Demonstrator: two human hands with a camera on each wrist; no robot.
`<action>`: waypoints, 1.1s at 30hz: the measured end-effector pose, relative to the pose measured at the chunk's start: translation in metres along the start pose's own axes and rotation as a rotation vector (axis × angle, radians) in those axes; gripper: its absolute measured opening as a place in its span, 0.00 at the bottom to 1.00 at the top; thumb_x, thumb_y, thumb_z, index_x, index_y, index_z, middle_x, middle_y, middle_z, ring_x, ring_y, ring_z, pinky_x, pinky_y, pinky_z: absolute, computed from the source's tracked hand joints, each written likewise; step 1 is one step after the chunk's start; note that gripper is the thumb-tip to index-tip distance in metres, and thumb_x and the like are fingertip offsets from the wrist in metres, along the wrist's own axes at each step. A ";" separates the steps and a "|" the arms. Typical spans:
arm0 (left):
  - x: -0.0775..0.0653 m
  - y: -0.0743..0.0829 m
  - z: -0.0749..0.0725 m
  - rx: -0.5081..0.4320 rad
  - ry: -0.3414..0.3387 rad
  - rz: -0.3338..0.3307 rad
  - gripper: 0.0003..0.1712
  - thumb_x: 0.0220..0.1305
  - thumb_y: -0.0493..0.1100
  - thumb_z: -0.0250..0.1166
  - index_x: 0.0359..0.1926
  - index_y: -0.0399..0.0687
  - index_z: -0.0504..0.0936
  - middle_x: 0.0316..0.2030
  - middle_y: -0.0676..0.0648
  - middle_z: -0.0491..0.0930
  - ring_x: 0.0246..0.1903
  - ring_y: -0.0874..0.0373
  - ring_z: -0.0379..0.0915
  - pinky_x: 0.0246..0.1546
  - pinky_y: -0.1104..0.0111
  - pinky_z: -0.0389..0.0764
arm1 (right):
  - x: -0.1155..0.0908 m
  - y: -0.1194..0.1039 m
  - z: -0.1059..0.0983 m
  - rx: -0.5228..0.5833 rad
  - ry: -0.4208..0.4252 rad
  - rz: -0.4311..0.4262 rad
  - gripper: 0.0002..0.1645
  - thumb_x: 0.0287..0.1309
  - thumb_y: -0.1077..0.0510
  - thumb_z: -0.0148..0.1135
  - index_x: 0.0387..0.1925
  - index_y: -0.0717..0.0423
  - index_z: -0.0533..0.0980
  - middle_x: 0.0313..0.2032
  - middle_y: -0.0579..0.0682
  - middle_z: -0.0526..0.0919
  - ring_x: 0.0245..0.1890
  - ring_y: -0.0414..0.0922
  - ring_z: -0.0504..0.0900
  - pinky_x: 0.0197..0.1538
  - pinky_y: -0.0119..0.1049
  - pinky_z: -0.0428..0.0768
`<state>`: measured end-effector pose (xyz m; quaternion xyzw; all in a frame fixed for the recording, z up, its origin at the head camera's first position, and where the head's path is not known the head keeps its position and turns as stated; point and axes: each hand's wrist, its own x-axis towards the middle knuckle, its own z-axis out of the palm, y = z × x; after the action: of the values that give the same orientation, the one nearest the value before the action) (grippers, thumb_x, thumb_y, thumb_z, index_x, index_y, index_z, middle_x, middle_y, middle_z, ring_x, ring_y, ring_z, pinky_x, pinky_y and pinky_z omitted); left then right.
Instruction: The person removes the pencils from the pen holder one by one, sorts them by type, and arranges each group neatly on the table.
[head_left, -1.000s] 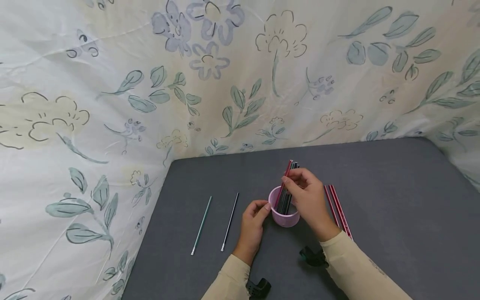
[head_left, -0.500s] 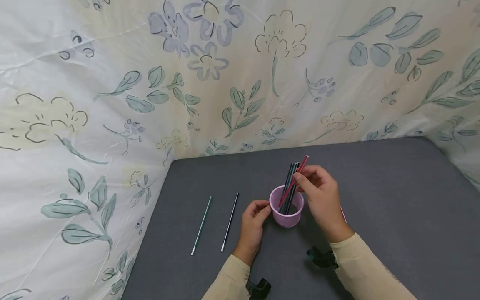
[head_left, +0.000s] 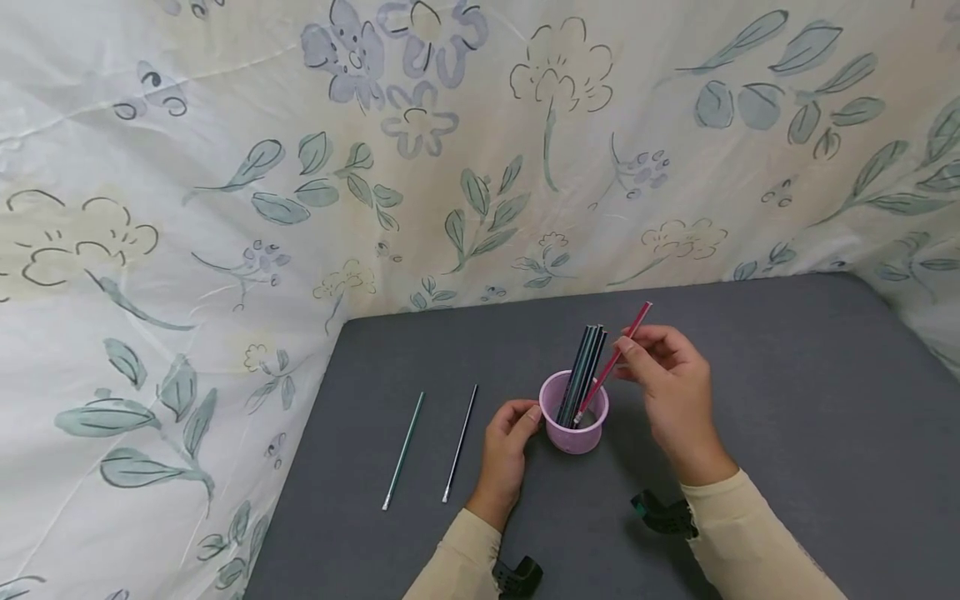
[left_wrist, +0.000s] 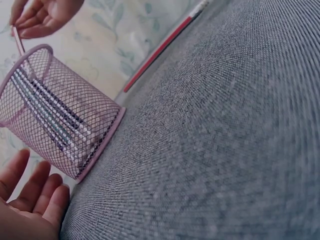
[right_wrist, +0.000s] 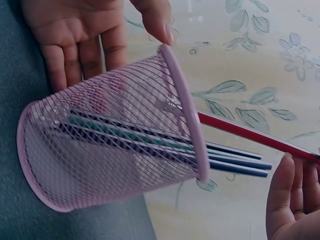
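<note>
A pink mesh pencil cup (head_left: pixel 574 437) stands upright on the table. Several dark pencils (head_left: pixel 582 367) lean inside it, some dark blue and green in the right wrist view. My left hand (head_left: pixel 506 446) holds the cup at its left side, thumb at the rim and fingers along the mesh wall (right_wrist: pixel 120 120). Between thumb and fingers, my right hand (head_left: pixel 671 387) pinches a red pencil (head_left: pixel 619 354) near its upper end. That pencil slants down to the left, its white eraser end and metal band (right_wrist: pixel 171 105) just inside the rim.
Left of the cup, a teal pencil (head_left: pixel 403 450) and a dark blue pencil (head_left: pixel 460 442) lie apart on the grey table (head_left: pixel 810 400). Another red pencil (left_wrist: pixel 160 52) lies on the cloth in the left wrist view. A floral curtain (head_left: pixel 450 208) hangs behind the table.
My right hand has moved right, away from the dark pencils, drawing the red pencil partway up toward the cup's right rim. The left hand and cup stay almost in place.
</note>
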<state>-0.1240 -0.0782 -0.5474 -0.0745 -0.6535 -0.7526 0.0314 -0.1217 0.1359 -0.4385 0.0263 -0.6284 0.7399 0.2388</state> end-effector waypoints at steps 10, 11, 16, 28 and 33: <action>0.001 0.000 0.000 0.043 0.011 -0.026 0.12 0.76 0.40 0.68 0.51 0.33 0.86 0.46 0.44 0.85 0.49 0.53 0.78 0.55 0.66 0.75 | 0.005 -0.009 -0.018 0.038 0.045 0.058 0.18 0.74 0.62 0.70 0.56 0.71 0.78 0.47 0.61 0.82 0.40 0.50 0.88 0.42 0.37 0.88; 0.001 0.000 0.001 0.042 0.012 -0.024 0.12 0.76 0.40 0.68 0.51 0.33 0.86 0.46 0.44 0.85 0.49 0.53 0.78 0.55 0.66 0.75 | 0.006 -0.009 -0.021 0.043 0.051 0.063 0.18 0.74 0.61 0.70 0.56 0.70 0.78 0.48 0.61 0.82 0.40 0.50 0.88 0.42 0.36 0.88; 0.001 0.001 0.001 0.045 0.011 -0.020 0.12 0.76 0.40 0.68 0.51 0.33 0.86 0.46 0.43 0.85 0.49 0.53 0.78 0.55 0.66 0.76 | 0.011 -0.013 -0.032 0.112 0.106 0.066 0.19 0.72 0.62 0.72 0.57 0.69 0.79 0.48 0.61 0.82 0.39 0.51 0.87 0.39 0.35 0.88; 0.001 0.002 0.001 0.065 0.009 -0.024 0.12 0.76 0.40 0.68 0.52 0.34 0.86 0.46 0.44 0.85 0.49 0.54 0.78 0.54 0.66 0.76 | 0.015 -0.006 -0.062 0.043 0.110 0.173 0.22 0.73 0.58 0.72 0.60 0.68 0.82 0.46 0.54 0.85 0.42 0.46 0.83 0.37 0.32 0.86; 0.001 0.002 0.001 0.063 0.015 -0.025 0.12 0.76 0.40 0.68 0.51 0.34 0.86 0.46 0.44 0.85 0.48 0.54 0.78 0.54 0.66 0.75 | 0.012 0.006 -0.081 -0.154 0.045 0.216 0.18 0.75 0.54 0.71 0.59 0.58 0.83 0.44 0.51 0.84 0.40 0.44 0.82 0.37 0.30 0.85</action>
<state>-0.1251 -0.0776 -0.5448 -0.0597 -0.6775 -0.7326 0.0290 -0.1136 0.2150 -0.4572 -0.0766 -0.6770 0.7111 0.1734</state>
